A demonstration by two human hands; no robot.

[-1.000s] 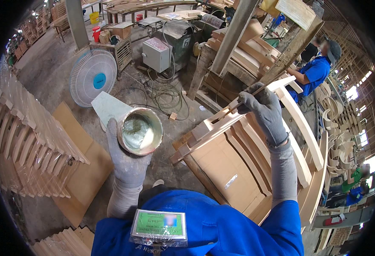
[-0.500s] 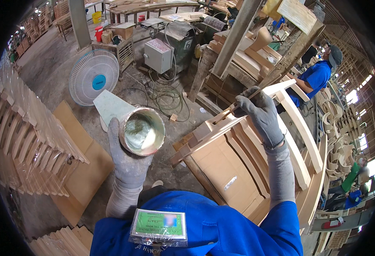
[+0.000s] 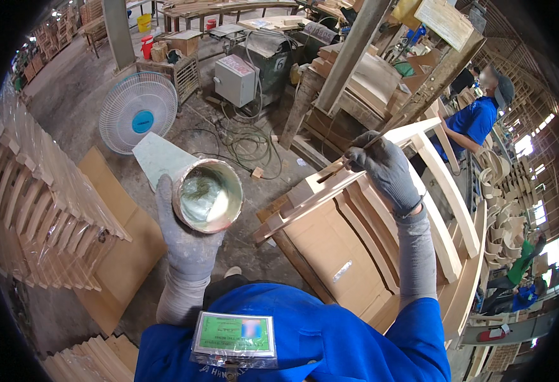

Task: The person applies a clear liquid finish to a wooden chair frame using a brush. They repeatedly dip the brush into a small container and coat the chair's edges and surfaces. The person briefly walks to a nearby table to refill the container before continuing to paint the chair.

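My left hand (image 3: 187, 245), in a grey glove, is wrapped round a round pot (image 3: 238, 194) with a crusted rim. Whitish, wet-looking stuff lies inside it. My right hand (image 3: 384, 169), also gloved, is closed on a thin stick (image 3: 338, 170) that slants down to the left. The stick's lower end is at a slot in the rail of a pale wooden frame (image 3: 311, 200); whether it goes in, I cannot tell. Curved slats and side pieces of the frame stretch down to the right, over a brown cardboard sheet (image 3: 321, 254).
A white fan (image 3: 138, 113) stands beyond the pot. Plastic-wrapped curved wooden parts (image 3: 50, 197) are stacked at left beside a cardboard sheet (image 3: 123, 254). Cables (image 3: 244, 140) lie on the floor before a grey electrical box (image 3: 236, 79). A co-worker in blue (image 3: 474, 121) is at far right.
My right hand has tilted and moved slightly left and down along the rail with the stick. The pot has shifted slightly left in my left hand.
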